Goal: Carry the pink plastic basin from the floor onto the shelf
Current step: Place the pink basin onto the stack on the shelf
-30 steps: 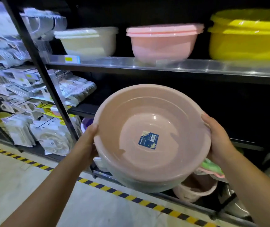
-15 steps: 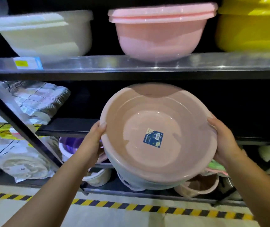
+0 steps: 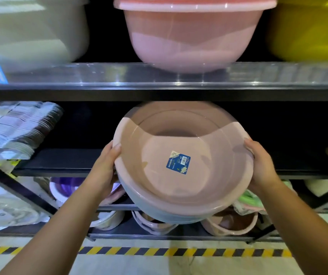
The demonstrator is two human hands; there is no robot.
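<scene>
- The round pink plastic basin [image 3: 181, 171] was up off the floor, tilted with its open mouth toward the camera and a blue label stuck inside its bottom.
- The left hand [image 3: 104, 167] clasped the left rim, thumb over the lip; the right hand [image 3: 261, 165] clamped the opposite rim. Both were firm on the basin.
- The far edge of the basin poked into the dark gap above the black middle shelf [image 3: 63, 165], under the glossy upper shelf board [image 3: 159, 84]. The near edge hung out over the lower tier.
- I judged this the placing step: the carry looked done, the set-down not yet.
- It was hard to tell in that shadow whether the base touched the shelf.
- Overhead sat another pink basin stack [image 3: 191, 36], between a blurred white tub [image 3: 32, 30] and a yellow tub [image 3: 310, 30].
- The next move called for levelling the basin, sliding it deeper, then letting go.
</scene>
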